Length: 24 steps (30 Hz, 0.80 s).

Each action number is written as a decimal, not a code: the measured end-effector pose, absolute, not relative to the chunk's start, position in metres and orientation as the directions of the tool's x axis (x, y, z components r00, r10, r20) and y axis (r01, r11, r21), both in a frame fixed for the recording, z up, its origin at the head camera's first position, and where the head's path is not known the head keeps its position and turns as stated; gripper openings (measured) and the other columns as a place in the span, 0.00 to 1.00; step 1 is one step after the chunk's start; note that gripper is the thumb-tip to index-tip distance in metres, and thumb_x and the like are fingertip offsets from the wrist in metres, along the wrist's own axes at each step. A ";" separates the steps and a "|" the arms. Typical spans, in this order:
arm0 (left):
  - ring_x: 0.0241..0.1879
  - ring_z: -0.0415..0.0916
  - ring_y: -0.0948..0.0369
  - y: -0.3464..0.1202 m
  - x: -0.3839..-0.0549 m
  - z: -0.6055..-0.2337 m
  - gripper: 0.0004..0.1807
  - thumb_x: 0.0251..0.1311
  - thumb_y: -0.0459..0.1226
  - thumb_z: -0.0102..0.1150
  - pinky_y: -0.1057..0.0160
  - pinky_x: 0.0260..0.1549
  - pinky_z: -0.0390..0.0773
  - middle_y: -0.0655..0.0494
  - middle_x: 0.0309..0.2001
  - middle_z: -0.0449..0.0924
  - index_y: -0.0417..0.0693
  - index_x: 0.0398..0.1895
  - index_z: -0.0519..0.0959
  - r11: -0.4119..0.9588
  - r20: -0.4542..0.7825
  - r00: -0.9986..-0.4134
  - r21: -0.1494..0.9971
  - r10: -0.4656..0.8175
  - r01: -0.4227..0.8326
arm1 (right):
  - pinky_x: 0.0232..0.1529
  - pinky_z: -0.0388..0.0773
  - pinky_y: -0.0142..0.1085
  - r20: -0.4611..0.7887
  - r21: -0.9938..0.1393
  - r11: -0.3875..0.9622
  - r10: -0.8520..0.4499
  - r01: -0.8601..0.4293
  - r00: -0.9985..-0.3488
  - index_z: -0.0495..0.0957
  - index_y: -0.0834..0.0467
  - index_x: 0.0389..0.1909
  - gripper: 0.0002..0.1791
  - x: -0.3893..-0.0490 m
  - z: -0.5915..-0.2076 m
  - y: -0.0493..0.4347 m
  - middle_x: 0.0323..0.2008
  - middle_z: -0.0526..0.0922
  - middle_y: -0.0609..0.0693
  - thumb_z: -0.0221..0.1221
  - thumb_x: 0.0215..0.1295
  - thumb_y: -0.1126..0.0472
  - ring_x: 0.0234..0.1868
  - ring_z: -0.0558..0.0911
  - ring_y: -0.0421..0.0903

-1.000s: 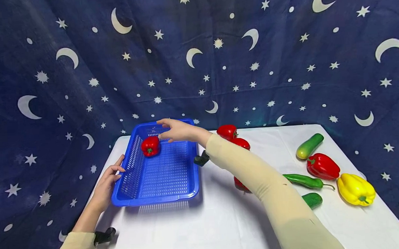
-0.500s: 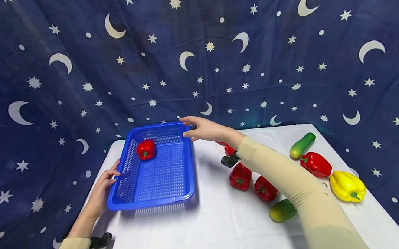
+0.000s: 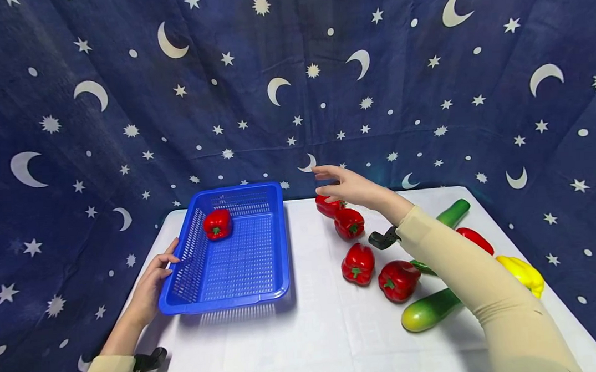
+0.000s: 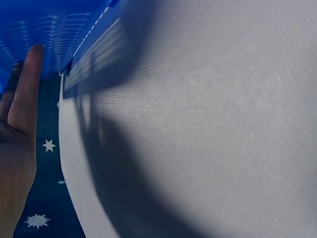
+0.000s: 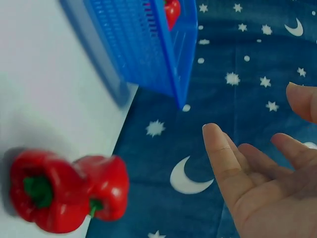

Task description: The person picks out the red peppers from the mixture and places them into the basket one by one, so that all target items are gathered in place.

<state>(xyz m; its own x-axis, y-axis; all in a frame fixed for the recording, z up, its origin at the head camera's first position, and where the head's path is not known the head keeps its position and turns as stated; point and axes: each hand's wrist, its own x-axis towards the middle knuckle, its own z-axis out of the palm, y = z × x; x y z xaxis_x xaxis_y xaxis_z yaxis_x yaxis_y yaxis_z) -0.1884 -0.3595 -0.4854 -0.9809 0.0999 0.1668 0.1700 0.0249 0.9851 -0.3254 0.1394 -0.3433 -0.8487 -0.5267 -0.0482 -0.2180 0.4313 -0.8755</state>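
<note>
A blue plastic basket (image 3: 230,306) stands on the left of the table with one red bell pepper (image 3: 217,224) inside, near its left wall. My left hand (image 3: 149,284) touches the basket's left side; in the left wrist view its visible fingers (image 4: 30,74) lie straight against the perforated wall. My right hand (image 3: 350,186) hovers, fingers spread and holding nothing, over the far red bell pepper (image 3: 329,207), partly covering it. Nearer on the table sit another red bell pepper (image 3: 349,223), a third red bell pepper (image 3: 358,264) and a darker red one (image 3: 399,281).
A cucumber-like green vegetable (image 3: 428,312) lies at front right, with another green one (image 3: 454,213) farther back. A red pepper (image 3: 475,239), a yellow bell pepper (image 3: 524,273) and a green chili (image 3: 423,267) are partly behind the right sleeve. A starry curtain (image 3: 294,97) hangs behind the table.
My right hand has moved from above the basket rightward to over the red peppers, uncovering several of them. The left hand stays at the basket's side. The head view has shifted slightly.
</note>
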 end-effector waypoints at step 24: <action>0.81 0.35 0.57 -0.356 -0.189 -0.483 0.16 0.70 0.25 0.32 0.71 0.61 0.56 0.55 0.82 0.46 0.41 0.51 0.70 0.015 0.211 -0.973 0.977 0.099 0.213 | 0.64 0.70 0.56 -0.083 -0.846 0.499 -0.469 -0.187 -0.879 0.57 0.56 0.79 0.38 -0.321 -0.387 0.208 0.75 0.62 0.62 0.60 0.72 0.57 0.71 0.69 0.62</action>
